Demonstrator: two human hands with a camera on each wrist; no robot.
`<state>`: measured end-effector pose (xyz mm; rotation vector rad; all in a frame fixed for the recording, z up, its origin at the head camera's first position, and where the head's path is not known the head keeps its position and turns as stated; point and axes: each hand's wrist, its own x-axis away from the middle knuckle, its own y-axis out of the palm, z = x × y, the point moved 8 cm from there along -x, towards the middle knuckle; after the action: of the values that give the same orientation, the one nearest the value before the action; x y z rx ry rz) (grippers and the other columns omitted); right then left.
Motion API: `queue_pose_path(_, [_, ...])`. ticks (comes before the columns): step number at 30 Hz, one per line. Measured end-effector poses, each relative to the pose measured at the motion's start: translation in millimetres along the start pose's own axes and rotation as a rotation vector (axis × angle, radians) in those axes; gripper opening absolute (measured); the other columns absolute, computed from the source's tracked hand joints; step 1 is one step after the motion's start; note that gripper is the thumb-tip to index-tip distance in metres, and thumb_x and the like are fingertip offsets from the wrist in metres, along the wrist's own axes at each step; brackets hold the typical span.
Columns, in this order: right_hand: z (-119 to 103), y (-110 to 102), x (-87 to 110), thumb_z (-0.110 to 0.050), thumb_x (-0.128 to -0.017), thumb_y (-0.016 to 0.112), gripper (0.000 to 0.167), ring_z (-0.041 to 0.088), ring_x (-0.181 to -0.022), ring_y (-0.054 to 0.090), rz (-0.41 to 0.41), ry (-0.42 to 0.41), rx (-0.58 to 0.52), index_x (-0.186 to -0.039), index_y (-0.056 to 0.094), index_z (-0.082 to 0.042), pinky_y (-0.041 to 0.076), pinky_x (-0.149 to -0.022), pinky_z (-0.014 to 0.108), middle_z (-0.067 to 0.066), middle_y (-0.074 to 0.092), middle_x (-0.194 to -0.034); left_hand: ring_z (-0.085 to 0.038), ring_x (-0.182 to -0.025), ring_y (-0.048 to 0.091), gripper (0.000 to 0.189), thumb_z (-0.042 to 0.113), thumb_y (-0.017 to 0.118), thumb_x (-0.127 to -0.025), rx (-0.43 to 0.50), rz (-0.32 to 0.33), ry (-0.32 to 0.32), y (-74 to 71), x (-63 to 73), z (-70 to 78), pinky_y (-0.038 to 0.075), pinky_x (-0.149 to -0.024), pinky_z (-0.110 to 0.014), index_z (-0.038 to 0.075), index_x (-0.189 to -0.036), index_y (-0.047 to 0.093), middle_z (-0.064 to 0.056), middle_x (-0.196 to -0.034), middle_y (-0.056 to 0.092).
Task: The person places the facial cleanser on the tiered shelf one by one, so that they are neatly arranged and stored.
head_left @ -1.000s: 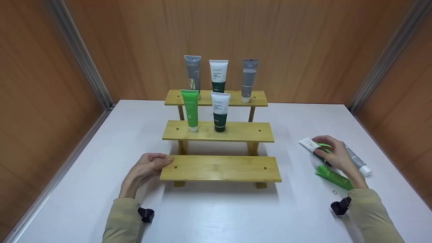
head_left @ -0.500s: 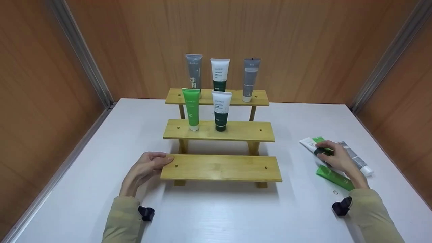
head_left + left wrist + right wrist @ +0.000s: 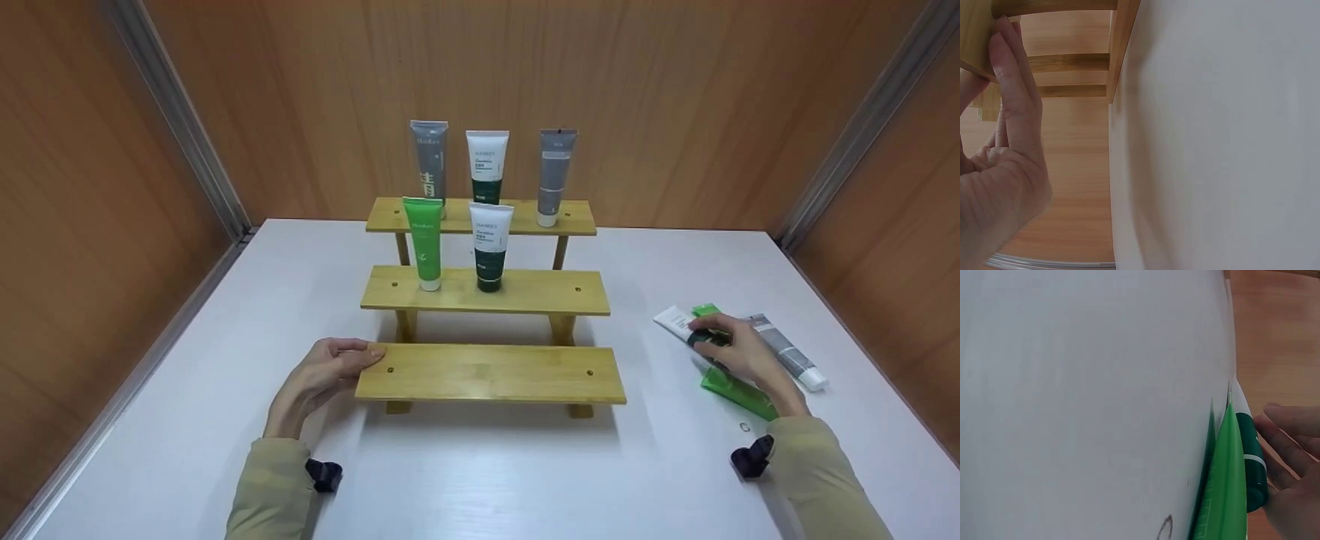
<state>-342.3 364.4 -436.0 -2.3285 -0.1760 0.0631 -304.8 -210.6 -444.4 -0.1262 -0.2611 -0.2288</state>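
Note:
A stepped wooden display stand [image 3: 491, 375] has three shelves. My left hand [image 3: 319, 379] grips the left end of its lowest shelf, thumb on top and fingers [image 3: 1013, 84] underneath. Off to the right, my right hand [image 3: 739, 352] pinches a white and dark green squeeze tube [image 3: 673, 321] that lies slanted, its cap end partly covered by the fingers. Just in front of that tube lies a bright green tube [image 3: 739, 395]. Another green tube [image 3: 705, 309] shows only its end behind the hand, and a grey tube with a white cap [image 3: 787, 352] lies to the right.
On the middle shelf stand a green tube [image 3: 425, 244] and a white and dark green tube [image 3: 490, 247]. The top shelf bears two grey tubes [image 3: 553, 176] and a white and green one [image 3: 487, 161]. A small ring [image 3: 744, 427] lies near the right sleeve.
My right hand has closed on the white and dark green tube and shifted it slightly left. The left hand keeps its grip on the lowest shelf.

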Motion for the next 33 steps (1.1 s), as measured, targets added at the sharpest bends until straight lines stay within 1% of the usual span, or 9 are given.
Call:
queue_pose_path(2, [-1.0, 2.2, -0.7, -0.012, -0.1, 0.06, 0.041, 0.051, -0.138, 0.041, -0.006, 0.003, -0.01, -0.138, 0.053, 0.0, 0.036, -0.113, 0.063, 0.031, 0.046, -0.147, -0.011, -0.083, 0.074, 0.054, 0.023, 0.071, -0.094, 0.004, -0.003, 0.002, 0.2, 0.5, 0.4, 0.061, -0.073, -0.023, -0.014, -0.129, 0.054, -0.001, -0.095, 0.076])
queue_pose_path(4, [-2.5, 3.8, -1.7, -0.011, -0.1, 0.06, 0.039, 0.05, -0.137, 0.044, -0.007, -0.007, -0.024, -0.137, 0.054, 0.0, 0.045, -0.111, 0.046, 0.029, 0.048, -0.146, -0.011, -0.083, 0.074, 0.054, 0.023, 0.071, -0.094, 0.008, -0.006, 0.004, 0.4, 1.0, 1.0, 0.061, -0.073, -0.023, -0.014, -0.13, 0.053, -0.001, -0.095, 0.076])
queue_pose_path(6, [-4.5, 5.4, -2.6, -0.009, -0.101, 0.059, 0.037, 0.049, -0.136, 0.046, -0.009, -0.017, -0.046, -0.136, 0.054, 0.001, 0.048, -0.103, 0.026, 0.029, 0.049, -0.145, -0.01, -0.083, 0.074, 0.054, 0.023, 0.07, -0.095, 0.007, -0.01, 0.005, 0.5, 0.8, 0.6, 0.061, -0.073, -0.023, -0.014, -0.131, 0.053, 0.0, -0.095, 0.076])
queue_pose_path(8, [-5.8, 6.8, -3.3, -0.006, -0.101, 0.058, 0.036, 0.049, -0.136, 0.048, -0.009, -0.029, -0.064, -0.135, 0.055, 0.002, 0.044, -0.092, 0.01, 0.029, 0.051, -0.144, -0.01, -0.083, 0.074, 0.054, 0.022, 0.069, -0.096, 0.007, -0.021, 0.013, 1.0, 1.0, 0.9, 0.061, -0.073, -0.023, -0.015, -0.131, 0.052, 0.0, -0.096, 0.076])
queue_pose_path(10, [-7.0, 8.2, -3.6, -0.004, -0.1, 0.057, 0.036, 0.049, -0.136, 0.048, -0.01, -0.03, -0.083, -0.135, 0.055, 0.003, 0.04, -0.086, 0.002, 0.029, 0.051, -0.143, -0.01, -0.083, 0.074, 0.054, 0.023, 0.069, -0.096, 0.001, -0.022, 0.013, 1.3, 0.9, 0.4, 0.061, -0.073, -0.023, -0.014, -0.132, 0.053, 0.0, -0.096, 0.076])
queue_pose_path(17, [-12.6, 9.4, -6.6, 0.0, -0.097, 0.06, 0.037, 0.047, -0.13, 0.054, 0.002, -0.061, -0.099, -0.134, 0.054, 0.006, 0.041, -0.086, 0.003, 0.029, 0.061, -0.131, -0.011, -0.083, 0.074, 0.052, 0.022, 0.069, -0.095, 0.002, -0.021, 0.023, 1.4, 1.3, 0.4, 0.061, -0.073, -0.023, -0.014, -0.129, 0.055, 0.0, -0.096, 0.076])
queue_pose_path(22, [-12.9, 7.5, -10.1, 0.002, -0.094, 0.063, 0.038, 0.045, -0.122, 0.059, 0.029, -0.061, -0.056, -0.131, 0.056, 0.007, 0.043, -0.085, 0.005, 0.028, 0.064, -0.123, -0.011, -0.083, 0.074, 0.051, 0.023, 0.07, -0.095, -0.003, -0.02, 0.017, 1.4, 1.1, -0.9, 0.061, -0.073, -0.023, -0.013, -0.128, 0.056, -0.001, -0.096, 0.076])
queue_pose_path(29, [-13.7, 7.4, -13.8, -0.005, -0.094, 0.067, 0.04, 0.043, -0.116, 0.059, 0.015, -0.045, 0.005, -0.131, 0.057, 0.007, 0.047, -0.081, 0.011, 0.029, 0.061, -0.125, -0.01, -0.084, 0.074, 0.051, 0.022, 0.069, -0.095, -0.004, -0.014, 0.013, 0.8, 1.5, 1.2, 0.061, -0.073, -0.023, -0.014, -0.129, 0.055, 0.0, -0.096, 0.076])
queue_pose_path(33, [-12.4, 8.1, -15.0, -0.008, -0.095, 0.068, 0.041, 0.045, -0.116, 0.059, -0.003, -0.025, 0.024, -0.131, 0.056, 0.008, 0.05, -0.085, 0.023, 0.032, 0.059, -0.128, -0.01, -0.083, 0.074, 0.051, 0.022, 0.069, -0.095, 0.007, -0.017, 0.011, 0.8, 1.9, 2.2, 0.061, -0.073, -0.022, -0.014, -0.13, 0.055, 0.001, -0.095, 0.076])
